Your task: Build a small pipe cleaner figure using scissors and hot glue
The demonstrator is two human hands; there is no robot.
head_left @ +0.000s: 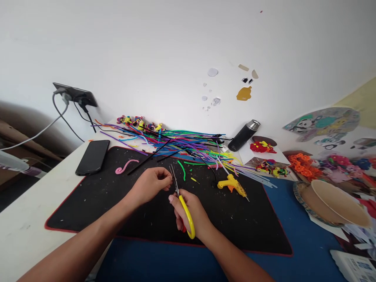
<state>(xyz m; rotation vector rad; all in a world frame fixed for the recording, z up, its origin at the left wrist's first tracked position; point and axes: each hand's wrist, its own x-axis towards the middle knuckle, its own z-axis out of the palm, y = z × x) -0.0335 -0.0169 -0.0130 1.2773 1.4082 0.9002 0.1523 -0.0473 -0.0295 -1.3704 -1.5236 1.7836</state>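
My right hand point(192, 209) grips a pair of scissors point(188, 219) with yellow and red handles. Their blades point up and away from me and stand slightly apart. Just left of the blades, my left hand point(154, 183) is closed in a pinch. What it holds is too small and dark against the mat to make out. Both hands are above the black mat point(205, 231). Beyond them lie a short green pipe cleaner point(182, 170), a small yellow tool point(194, 180) with a thin tip, and a pink pipe cleaner point(126, 166) curled at one end.
Many coloured pipe cleaners point(176, 143) spread along the wall. A yellow glue gun point(233, 186) lies at right, a phone point(93, 157) at left. Behind stands a tilted black flask point(243, 136). Bowls point(337, 203) and orange fuzzy pieces point(304, 166) are far right.
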